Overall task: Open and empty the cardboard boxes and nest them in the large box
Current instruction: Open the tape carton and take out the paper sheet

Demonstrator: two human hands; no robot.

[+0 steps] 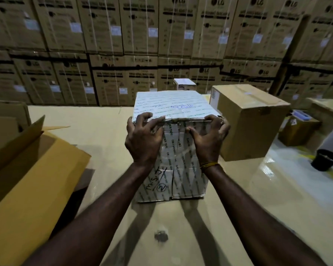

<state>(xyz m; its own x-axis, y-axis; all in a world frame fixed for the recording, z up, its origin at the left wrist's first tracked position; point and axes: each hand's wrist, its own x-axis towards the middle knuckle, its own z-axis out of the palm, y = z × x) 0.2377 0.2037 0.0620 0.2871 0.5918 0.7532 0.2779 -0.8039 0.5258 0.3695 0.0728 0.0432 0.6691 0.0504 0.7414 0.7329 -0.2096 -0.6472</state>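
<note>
Head view: taped box (173, 116) stands upright mid-table (219, 217), wrapped in white printed tape, marker scrawl low on its near face. Left hand (143, 139) grips the box's near top edge, fingers curled over the left part of it. Right hand (210, 139) grips the same edge further right, fingers hooked on top, thumb on the front face. Brown box (252, 121), sealed, sits just right of the taped one; touching or not, can't tell. Large box (27, 179) lies at left, flaps open. Black bin (326, 160) on floor far right.
</note>
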